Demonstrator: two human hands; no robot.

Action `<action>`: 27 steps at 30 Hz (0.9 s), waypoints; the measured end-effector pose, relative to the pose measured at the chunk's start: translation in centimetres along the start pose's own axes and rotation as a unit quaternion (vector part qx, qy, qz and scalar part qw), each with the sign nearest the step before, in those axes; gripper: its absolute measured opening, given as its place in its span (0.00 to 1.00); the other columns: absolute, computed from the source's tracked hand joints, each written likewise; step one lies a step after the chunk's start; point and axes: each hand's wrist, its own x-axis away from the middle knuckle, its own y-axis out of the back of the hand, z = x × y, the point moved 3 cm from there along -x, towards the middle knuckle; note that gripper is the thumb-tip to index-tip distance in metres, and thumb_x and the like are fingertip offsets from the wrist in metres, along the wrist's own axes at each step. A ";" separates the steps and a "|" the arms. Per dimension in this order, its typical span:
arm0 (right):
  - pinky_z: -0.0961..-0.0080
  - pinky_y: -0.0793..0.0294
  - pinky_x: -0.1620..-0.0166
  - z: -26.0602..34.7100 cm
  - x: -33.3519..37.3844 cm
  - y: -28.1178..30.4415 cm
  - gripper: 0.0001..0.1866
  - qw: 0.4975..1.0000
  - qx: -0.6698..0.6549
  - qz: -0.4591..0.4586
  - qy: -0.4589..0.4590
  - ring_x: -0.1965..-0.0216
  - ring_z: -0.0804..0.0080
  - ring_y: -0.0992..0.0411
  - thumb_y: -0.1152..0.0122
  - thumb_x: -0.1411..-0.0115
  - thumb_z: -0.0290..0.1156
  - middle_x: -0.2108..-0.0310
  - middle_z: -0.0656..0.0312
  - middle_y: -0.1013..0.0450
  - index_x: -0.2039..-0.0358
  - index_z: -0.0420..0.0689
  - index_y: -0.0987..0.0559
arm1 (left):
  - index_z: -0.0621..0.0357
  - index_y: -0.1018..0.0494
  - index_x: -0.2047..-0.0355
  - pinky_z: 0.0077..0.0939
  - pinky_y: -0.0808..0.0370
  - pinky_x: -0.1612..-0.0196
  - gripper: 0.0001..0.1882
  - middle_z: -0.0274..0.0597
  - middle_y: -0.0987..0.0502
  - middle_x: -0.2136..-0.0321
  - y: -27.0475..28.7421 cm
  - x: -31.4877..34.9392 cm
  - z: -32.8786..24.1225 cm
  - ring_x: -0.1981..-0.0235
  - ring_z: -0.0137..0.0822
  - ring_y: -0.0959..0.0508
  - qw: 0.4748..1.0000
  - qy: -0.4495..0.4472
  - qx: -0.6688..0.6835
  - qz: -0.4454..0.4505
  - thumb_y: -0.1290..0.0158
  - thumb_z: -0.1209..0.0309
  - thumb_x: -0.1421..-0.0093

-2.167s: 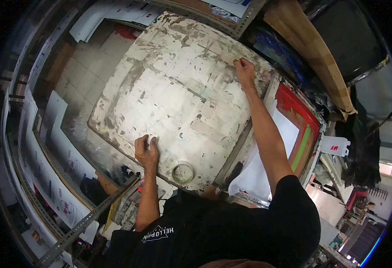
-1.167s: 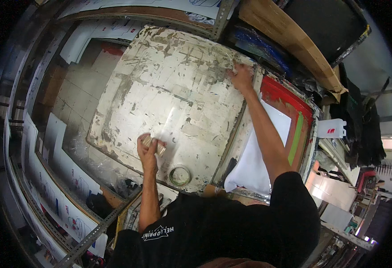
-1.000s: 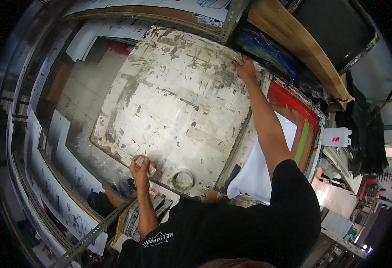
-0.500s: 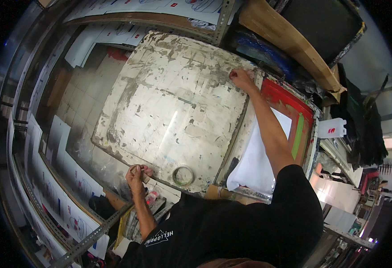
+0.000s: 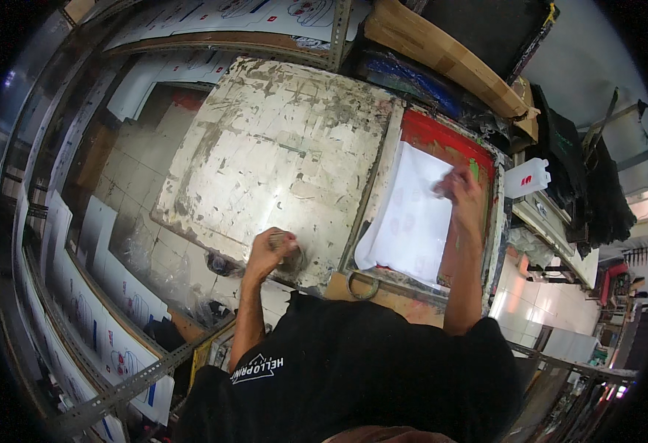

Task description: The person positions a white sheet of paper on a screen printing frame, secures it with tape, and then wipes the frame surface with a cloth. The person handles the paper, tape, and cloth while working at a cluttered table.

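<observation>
My left hand (image 5: 267, 251) is at the near edge of a worn, cream-coloured board (image 5: 265, 162), its fingers curled round a roll of tape (image 5: 297, 264) that shows smeared by motion. To the right, my right hand (image 5: 463, 190) hangs over a white sheet (image 5: 405, 210) with faint marks on it. Motion blurs its fingers, and whether they hold anything cannot be made out. The sheet lies in a red-coated printing screen frame (image 5: 427, 125) beside the board, covering much of its inside.
On the frame's right side sits a white plastic bottle (image 5: 527, 178). A ring-shaped thing (image 5: 362, 286) is at the near edge, by brown cardboard (image 5: 339, 286). Metal racks with printed white sheets (image 5: 80, 295) stand left and behind. A long cardboard piece (image 5: 442, 55) leans at the back.
My right hand has come from the board's far right corner to above the white sheet. My left hand has moved right from the board's near edge to the roll of tape. The view has shifted.
</observation>
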 end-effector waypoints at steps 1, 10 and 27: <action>0.79 0.28 0.60 -0.3 1.5 2.4 0.12 0.998 -0.054 -0.018 0.023 0.65 0.74 0.28 0.46 0.37 0.28 0.66 0.64 0.31 0.53 0.41 0.30 | 0.63 0.25 0.68 0.24 0.25 0.67 0.12 0.38 0.22 0.75 -1.3 0.2 0.1 0.71 0.28 0.23 0.999 0.003 -0.040 0.019 0.37 0.68 0.45; 0.84 0.31 0.55 0.1 11.3 9.5 0.26 0.981 0.151 -0.118 0.013 0.57 0.80 0.32 0.36 0.41 0.28 0.49 0.58 0.28 0.42 0.38 0.29 | 0.62 0.25 0.68 0.25 0.27 0.66 0.15 0.38 0.23 0.76 -7.9 2.4 2.6 0.72 0.27 0.25 0.981 -0.019 -0.167 0.096 0.34 0.65 0.49; 0.62 0.29 0.47 -9.8 -18.7 -12.2 0.19 0.895 0.411 0.065 0.161 0.50 0.52 0.26 0.39 0.42 0.34 0.54 0.47 0.25 0.51 0.44 0.22 | 0.63 0.27 0.70 0.20 0.28 0.63 0.06 0.35 0.23 0.74 6.1 5.5 6.8 0.69 0.25 0.25 0.943 -0.037 -0.022 -0.329 0.40 0.75 0.44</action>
